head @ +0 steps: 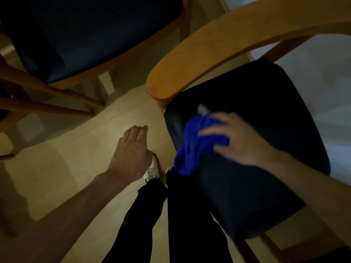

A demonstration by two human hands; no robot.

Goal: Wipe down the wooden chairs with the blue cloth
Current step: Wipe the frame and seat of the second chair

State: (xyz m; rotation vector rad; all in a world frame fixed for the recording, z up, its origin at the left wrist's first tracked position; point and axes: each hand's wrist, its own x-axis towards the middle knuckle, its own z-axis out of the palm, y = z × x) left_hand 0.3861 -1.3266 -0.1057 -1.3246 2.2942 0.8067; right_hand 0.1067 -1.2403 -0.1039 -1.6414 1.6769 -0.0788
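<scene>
1. While bunched on the dark seat's (266, 130) front-left corner, blue cloth (191, 147) sits under right hand (239, 139), fingers spread flat, pressing.
2. Left hand (131, 150) hangs relaxed, holding nothing.
3. Step: seat wipe; next likely wooden armrest (209, 54).

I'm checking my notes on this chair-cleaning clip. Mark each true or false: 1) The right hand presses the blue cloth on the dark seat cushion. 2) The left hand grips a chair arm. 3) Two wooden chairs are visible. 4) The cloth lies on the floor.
1) True: the right hand presses the crumpled blue cloth onto the dark seat cushion.
2) False: the left hand hangs free over the pale wooden floor, holding nothing.
3) True: the near wooden chair and a second wooden chair.
4) False: it is on the cushion, draping over its edge.
</scene>
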